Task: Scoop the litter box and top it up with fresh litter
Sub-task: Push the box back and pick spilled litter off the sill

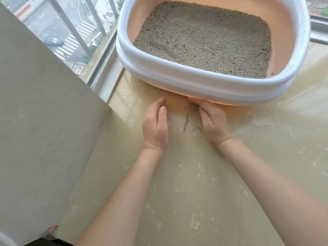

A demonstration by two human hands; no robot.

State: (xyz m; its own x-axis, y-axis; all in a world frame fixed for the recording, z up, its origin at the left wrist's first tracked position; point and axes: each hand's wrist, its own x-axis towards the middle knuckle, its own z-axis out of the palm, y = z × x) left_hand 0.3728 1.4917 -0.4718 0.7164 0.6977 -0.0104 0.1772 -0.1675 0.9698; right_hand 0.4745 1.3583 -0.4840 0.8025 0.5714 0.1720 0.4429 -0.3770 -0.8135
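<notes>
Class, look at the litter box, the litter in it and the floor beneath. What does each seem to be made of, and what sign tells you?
Litter box: likely moulded plastic, smooth white rim with soft sheen, peach inside.
Litter: small grey-brown granules, matte; material unclear.
Floor: probably polished stone or tile, glossy, with pale veining.

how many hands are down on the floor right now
2. The left hand is on the floor left of the spilled litter; the right hand is right of it, fingertips by the litter box base.
</notes>
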